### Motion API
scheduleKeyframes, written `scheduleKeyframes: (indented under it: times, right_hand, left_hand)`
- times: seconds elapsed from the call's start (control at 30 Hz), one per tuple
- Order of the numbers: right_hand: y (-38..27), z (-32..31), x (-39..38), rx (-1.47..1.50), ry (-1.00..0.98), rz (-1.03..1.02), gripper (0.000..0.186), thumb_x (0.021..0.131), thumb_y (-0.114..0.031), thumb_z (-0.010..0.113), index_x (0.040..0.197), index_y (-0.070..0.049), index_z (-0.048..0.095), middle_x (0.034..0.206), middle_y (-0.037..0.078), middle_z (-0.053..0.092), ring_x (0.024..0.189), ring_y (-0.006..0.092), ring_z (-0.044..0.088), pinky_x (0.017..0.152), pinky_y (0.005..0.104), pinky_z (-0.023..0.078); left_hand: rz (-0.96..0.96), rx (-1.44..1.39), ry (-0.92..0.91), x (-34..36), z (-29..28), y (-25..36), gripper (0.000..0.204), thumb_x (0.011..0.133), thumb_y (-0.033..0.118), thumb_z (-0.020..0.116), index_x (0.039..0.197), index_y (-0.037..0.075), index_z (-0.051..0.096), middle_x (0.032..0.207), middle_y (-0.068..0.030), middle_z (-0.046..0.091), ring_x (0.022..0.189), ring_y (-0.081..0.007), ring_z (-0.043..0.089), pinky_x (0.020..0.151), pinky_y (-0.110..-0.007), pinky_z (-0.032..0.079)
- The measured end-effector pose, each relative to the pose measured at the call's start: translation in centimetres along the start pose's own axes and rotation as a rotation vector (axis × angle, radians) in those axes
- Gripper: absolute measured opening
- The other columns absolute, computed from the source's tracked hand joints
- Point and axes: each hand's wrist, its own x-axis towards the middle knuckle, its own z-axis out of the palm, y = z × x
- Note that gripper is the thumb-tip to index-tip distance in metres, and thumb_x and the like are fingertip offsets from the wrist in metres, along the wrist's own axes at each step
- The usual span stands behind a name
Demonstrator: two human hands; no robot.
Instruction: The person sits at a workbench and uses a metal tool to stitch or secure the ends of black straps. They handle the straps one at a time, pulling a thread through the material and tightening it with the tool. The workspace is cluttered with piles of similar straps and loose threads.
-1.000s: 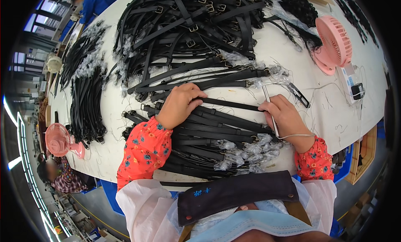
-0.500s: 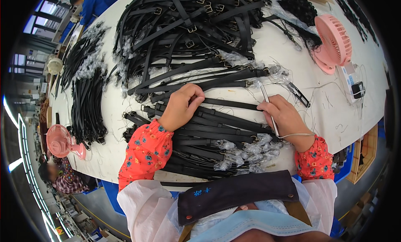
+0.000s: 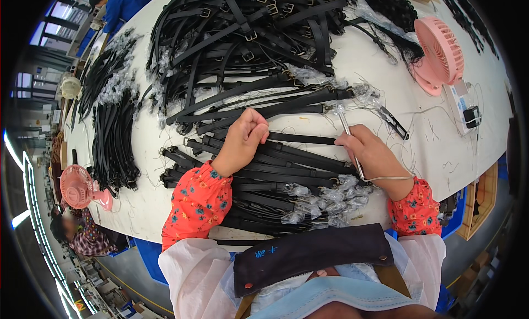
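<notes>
A narrow black strap (image 3: pixel 303 138) stretches between my two hands, just above the table. My left hand (image 3: pixel 245 138) is closed, with thumb and curled fingers pinching around the strap's left part. In my right hand (image 3: pixel 370 151) the strap's right end sits between thumb and fingertips. That same hand also holds a slim silver pen-like rod (image 3: pixel 345 120), its upper tip pointing away from me. A thin pale cord or band (image 3: pixel 392 178) crosses my right wrist. Below my hands lies a bundle of black straps (image 3: pixel 308 160) with plastic-wrapped buckle ends (image 3: pixel 328 200).
A large heap of black buckled belts (image 3: pixel 242 38) covers the far middle of the white table (image 3: pixel 441 170). Another strap bundle (image 3: pixel 114 137) lies left. Pink fans (image 3: pixel 439 52) stand at right and left. A black-handled cutter-like tool (image 3: pixel 394 123) lies beside my right hand. Two people work farther off.
My left hand has turned slightly, its fingers curling a bit more upright at the strap. My right hand has shifted slightly left with the silver rod.
</notes>
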Motion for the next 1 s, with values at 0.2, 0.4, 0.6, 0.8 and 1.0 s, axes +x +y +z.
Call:
scheduleKeyframes:
  times: [0.2, 0.4, 0.6, 0.8, 1.0]
  right_hand:
    - [-0.2, -0.2, 0.0, -0.032, 0.011, -0.008, 0.036, 0.081, 0.005, 0.063, 0.115, -0.004, 0.061, 0.105, 0.018, 0.057, 0.096, 0.0369, 0.062, 0.081, 0.0422, 0.053]
    - [0.2, -0.4, 0.1, -0.058, 0.047, 0.009, 0.037, 0.077, 0.005, 0.064, 0.113, -0.004, 0.062, 0.101, 0.015, 0.057, 0.094, 0.0343, 0.061, 0.078, 0.0413, 0.053]
    - [0.3, 0.1, 0.5, -0.098, 0.132, -0.133, 0.035, 0.079, 0.003, 0.064, 0.112, -0.006, 0.063, 0.095, 0.013, 0.058, 0.092, 0.0329, 0.061, 0.077, 0.0414, 0.052]
    - [1.2, 0.1, 0.4, -0.048, 0.135, -0.110, 0.031, 0.080, 0.001, 0.064, 0.110, -0.007, 0.062, 0.093, 0.012, 0.059, 0.090, 0.0325, 0.061, 0.079, 0.0417, 0.051]
    - [2.0, -1.3, -0.1, 0.012, 0.184, -0.084, 0.036, 0.077, 0.002, 0.071, 0.109, -0.009, 0.061, 0.091, 0.011, 0.059, 0.084, 0.0328, 0.061, 0.072, 0.0413, 0.051]
  left_hand:
    - [0.041, 0.315, 0.212, -0.9, -1.2, 1.1, 0.006, 0.103, 0.004, 0.052, 0.098, 0.000, 0.052, 0.073, -0.0019, 0.057, 0.066, -0.0071, 0.053, 0.060, -0.024, 0.045]
    - [0.368, 0.614, 0.647, -2.5, -9.7, 4.7, 0.016, 0.097, 0.001, 0.058, 0.113, 0.003, 0.060, 0.098, -0.0083, 0.067, 0.086, -0.0151, 0.060, 0.078, -0.027, 0.047]
    - [0.490, 0.931, 0.300, -0.8, -3.2, 5.0, 0.025, 0.086, 0.003, 0.070, 0.111, 0.007, 0.067, 0.120, -0.0106, 0.067, 0.114, -0.0328, 0.061, 0.101, -0.042, 0.044]
    - [0.463, 0.764, -0.201, 0.9, 4.7, 2.6, 0.023, 0.085, 0.005, 0.074, 0.108, 0.004, 0.066, 0.104, -0.0117, 0.065, 0.103, -0.0331, 0.062, 0.088, -0.041, 0.051]
    - [0.499, 0.826, 0.025, -0.1, 2.9, 2.9, 0.022, 0.087, -0.004, 0.069, 0.106, 0.003, 0.062, 0.100, -0.0131, 0.065, 0.089, -0.0350, 0.065, 0.076, -0.038, 0.055]
